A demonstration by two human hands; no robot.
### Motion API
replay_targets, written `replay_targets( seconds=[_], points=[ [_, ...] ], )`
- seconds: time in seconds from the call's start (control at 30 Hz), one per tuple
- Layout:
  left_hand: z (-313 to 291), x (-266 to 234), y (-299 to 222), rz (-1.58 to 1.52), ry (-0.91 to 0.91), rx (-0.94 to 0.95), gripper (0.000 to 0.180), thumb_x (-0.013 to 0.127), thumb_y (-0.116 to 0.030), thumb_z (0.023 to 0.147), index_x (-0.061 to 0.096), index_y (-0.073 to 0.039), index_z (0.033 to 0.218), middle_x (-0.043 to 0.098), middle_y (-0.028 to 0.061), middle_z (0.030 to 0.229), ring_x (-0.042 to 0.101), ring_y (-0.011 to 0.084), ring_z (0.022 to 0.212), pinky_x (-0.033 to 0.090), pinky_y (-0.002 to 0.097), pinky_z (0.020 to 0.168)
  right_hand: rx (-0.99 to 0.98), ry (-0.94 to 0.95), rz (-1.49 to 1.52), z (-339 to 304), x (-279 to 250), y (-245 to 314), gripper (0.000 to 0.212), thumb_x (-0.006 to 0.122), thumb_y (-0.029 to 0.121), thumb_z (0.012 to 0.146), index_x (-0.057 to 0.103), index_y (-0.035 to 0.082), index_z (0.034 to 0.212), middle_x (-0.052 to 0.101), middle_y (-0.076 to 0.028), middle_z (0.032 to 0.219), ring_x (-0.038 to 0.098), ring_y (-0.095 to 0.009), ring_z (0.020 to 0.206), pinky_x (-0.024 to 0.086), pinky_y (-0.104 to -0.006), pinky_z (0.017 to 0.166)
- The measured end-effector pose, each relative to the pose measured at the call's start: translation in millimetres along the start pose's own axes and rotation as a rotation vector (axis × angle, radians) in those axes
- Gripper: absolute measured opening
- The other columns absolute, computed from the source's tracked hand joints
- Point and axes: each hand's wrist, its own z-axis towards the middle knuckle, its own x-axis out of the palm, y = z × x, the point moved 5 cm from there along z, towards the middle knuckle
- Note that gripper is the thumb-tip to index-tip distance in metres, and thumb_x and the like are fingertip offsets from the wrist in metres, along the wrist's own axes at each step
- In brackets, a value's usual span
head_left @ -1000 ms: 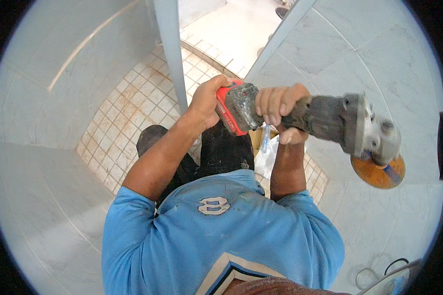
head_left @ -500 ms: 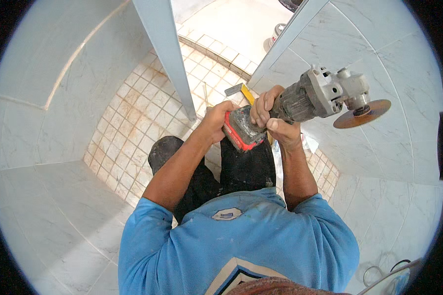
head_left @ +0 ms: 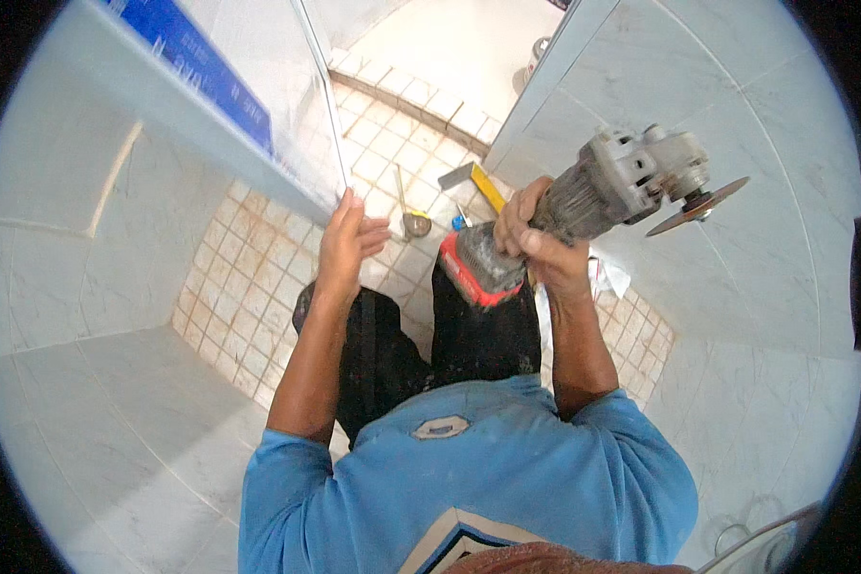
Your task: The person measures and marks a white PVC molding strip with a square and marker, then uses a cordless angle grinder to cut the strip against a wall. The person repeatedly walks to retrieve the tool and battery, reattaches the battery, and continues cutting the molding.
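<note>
My right hand (head_left: 543,237) is wrapped round the dusty body of a cordless angle grinder (head_left: 584,198). Its red-and-black battery end (head_left: 485,268) hangs over my right knee, while the thin cutting disc (head_left: 700,207) points toward the right wall. My left hand (head_left: 346,247) is off the tool, fingers stretched out, at the lower corner of a pale door panel (head_left: 249,158); the fingertips seem to touch its edge. A strip of blue printed film (head_left: 196,67) covers part of that door's face.
Beyond my knees, a tape measure (head_left: 416,224) and a yellow-handled square (head_left: 488,187) lie on the small-tiled floor (head_left: 249,258). A raised sill (head_left: 421,115) crosses the doorway. Marbled tile walls (head_left: 737,277) close in on both sides. A white crumpled scrap (head_left: 610,277) lies at right.
My left hand has left the grinder's battery end and moved left to the door edge. The door has swung left, showing its blue film. The grinder stays in my right hand, its disc slightly turned.
</note>
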Motion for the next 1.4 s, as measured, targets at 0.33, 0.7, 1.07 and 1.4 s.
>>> replay_targets(
  seconds=[0.33, 0.7, 1.07, 1.4],
  points=[
    [-64.3, -125.5, -85.3, 0.895, -0.432, 0.004, 0.061, 0.07, -0.051, 0.099, 0.073, 0.008, 0.113, 0.076, 0.0185, 0.091, 0.07, 0.0323, 0.079, 0.054, 0.0417, 0.078, 0.285, 0.02, -0.245, 35.5, 24.1, -20.3, 0.038, 0.092, 0.019, 0.082, 0.068, 0.006, 0.108, 0.068, -0.003, 0.097, 0.066, -0.015, 0.098, 0.053, -0.0367, 0.09],
    [-113.1, -124.2, -193.7, 0.452, -0.551, 0.422, 0.06, 0.084, 0.002, 0.085, 0.059, 0.006, 0.139, 0.069, 0.0161, 0.13, 0.064, 0.0272, 0.121, 0.05, 0.0384, 0.108, 0.669, -0.132, -0.407, 110.3, 106.1, 98.6, 0.038, 0.09, 0.033, 0.088, 0.067, 0.004, 0.098, 0.066, -0.003, 0.078, 0.063, -0.013, 0.073, 0.05, -0.0331, 0.066],
    [-141.7, -123.9, -216.7, 0.67, -0.501, -0.046, 0.066, 0.085, -0.016, 0.092, 0.057, 0.002, 0.148, 0.059, 0.0162, 0.152, 0.054, 0.0314, 0.141, 0.035, 0.0437, 0.123, 0.635, -0.578, -0.231, 324.1, 113.0, 118.8, 0.035, 0.09, 0.03, 0.088, 0.066, 0.005, 0.082, 0.064, -0.003, 0.066, 0.058, -0.014, 0.053, 0.046, -0.0334, 0.048],
    [-111.6, -103.4, -260.3, 0.442, -0.466, -0.336, 0.05, 0.074, -0.023, 0.1, 0.059, 0.0, 0.142, 0.061, 0.0169, 0.145, 0.057, 0.0325, 0.133, 0.038, 0.0436, 0.117, 0.379, -0.881, 0.003, 553.2, -33.6, 154.1, 0.039, 0.091, 0.036, 0.087, 0.059, 0.012, 0.089, 0.06, -0.004, 0.07, 0.059, -0.018, 0.054, 0.052, -0.0366, 0.049]
  ],
)
